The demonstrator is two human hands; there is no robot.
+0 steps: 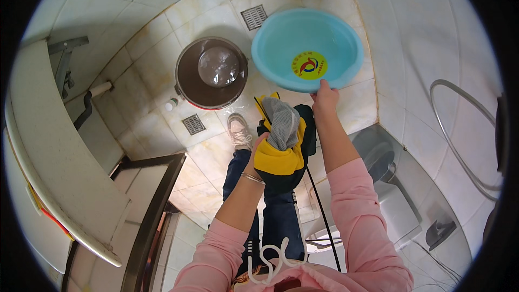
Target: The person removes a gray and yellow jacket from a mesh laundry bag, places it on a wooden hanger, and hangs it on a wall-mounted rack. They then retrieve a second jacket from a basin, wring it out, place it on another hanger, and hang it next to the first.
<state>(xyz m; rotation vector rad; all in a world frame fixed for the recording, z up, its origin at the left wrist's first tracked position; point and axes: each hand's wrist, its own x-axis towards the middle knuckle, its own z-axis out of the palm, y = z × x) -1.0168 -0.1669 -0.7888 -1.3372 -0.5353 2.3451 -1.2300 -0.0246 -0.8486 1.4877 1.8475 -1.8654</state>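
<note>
My left hand (259, 150) holds a bunched garment (279, 162) of yellow and dark green cloth, with grey mesh lining turned outward. At its far side a yellow strip with a dark zip-like line sticks out. My right hand (325, 97) grips the near rim of a light blue plastic basin (269, 48). Inside the basin lies a round yellow-green sticker (309, 65) bearing a logo and writing. Left of the basin stands a brown plastic bucket (184, 69), its inside showing a shiny round patch.
Two metal floor drains (254, 17) (194, 124) sit in the tiled floor (158, 81). A small white-capped bottle (171, 104) stands beside the bucket. A washbasin counter (52, 138) rises at left, a dark door frame (150, 211) below it. A grey hose (440, 117) hangs at right.
</note>
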